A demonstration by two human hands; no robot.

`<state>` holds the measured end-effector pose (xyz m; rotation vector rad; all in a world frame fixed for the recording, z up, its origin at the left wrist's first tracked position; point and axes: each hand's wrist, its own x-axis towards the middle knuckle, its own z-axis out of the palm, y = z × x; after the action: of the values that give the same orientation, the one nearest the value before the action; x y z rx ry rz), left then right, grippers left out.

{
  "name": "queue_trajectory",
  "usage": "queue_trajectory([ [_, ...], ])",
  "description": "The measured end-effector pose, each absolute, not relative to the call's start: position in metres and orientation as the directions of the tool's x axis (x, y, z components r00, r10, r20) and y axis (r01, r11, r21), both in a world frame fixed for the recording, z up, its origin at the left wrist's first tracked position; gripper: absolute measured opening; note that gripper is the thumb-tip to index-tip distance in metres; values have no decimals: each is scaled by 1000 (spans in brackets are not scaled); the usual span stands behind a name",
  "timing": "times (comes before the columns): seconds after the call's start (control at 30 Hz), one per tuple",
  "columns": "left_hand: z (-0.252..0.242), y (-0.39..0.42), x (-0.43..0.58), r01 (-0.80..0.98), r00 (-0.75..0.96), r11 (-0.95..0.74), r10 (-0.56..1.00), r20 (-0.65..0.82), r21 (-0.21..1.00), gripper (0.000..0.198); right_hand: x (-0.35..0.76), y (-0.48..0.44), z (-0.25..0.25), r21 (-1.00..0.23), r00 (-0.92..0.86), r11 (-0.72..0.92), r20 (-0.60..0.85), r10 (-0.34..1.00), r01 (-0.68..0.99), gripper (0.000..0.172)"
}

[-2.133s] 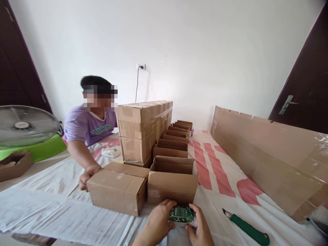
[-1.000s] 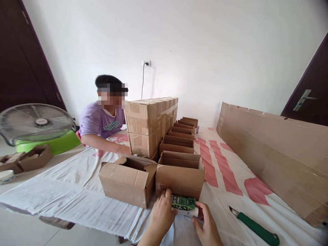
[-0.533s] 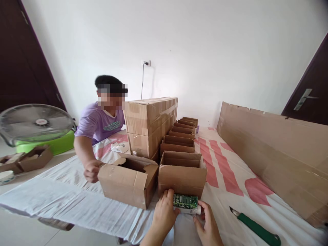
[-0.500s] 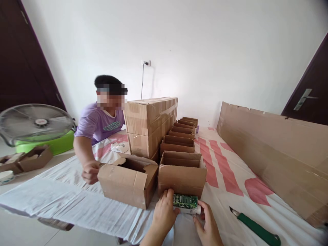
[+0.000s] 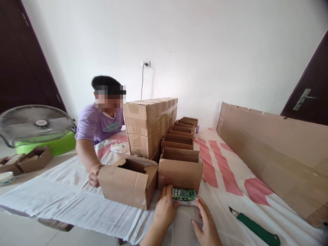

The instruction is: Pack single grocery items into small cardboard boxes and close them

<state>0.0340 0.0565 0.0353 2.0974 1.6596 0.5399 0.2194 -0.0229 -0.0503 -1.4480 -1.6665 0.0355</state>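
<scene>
A small green-and-white printed pack [image 5: 183, 195] lies on the cloth against the front of an open cardboard box [image 5: 179, 172]. My left hand [image 5: 164, 208] is closed around the pack's left end, thumb in front and fingers behind. At the right end, my right hand [image 5: 206, 220] has its fingers apart. Its fingertips touch or nearly touch the pack, and the thumb stands away from it. Left of my hands is another open cardboard box [image 5: 123, 182], touched at its left side by a co-worker's hand [image 5: 94, 176].
Several open boxes [image 5: 178, 137] run in a row behind the nearest one, beside stacked taped cartons [image 5: 138, 119]. A green-handled utility knife [image 5: 257, 227] lies at right. Behind it stands a tall cardboard sheet [image 5: 271, 147]. A white tape dispenser [image 5: 119, 147] sits near the co-worker [image 5: 99, 118].
The pack and both my hands have shifted slightly away from me, toward the box. That box's right side has moved a little left. The co-worker's hand has moved slightly right and down.
</scene>
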Motion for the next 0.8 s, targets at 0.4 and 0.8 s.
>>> queue_trajectory([
  [0.4, 42, 58, 33, 817, 248, -218, 969, 16, 534, 57, 218, -21, -54, -563, 120, 329, 617, 778, 758, 61],
  [0.8, 44, 59, 27, 813, 258, -223, 966, 10, 538, 55, 218, -20, -55, -534, 98, 343, 635, 766, 773, 61],
])
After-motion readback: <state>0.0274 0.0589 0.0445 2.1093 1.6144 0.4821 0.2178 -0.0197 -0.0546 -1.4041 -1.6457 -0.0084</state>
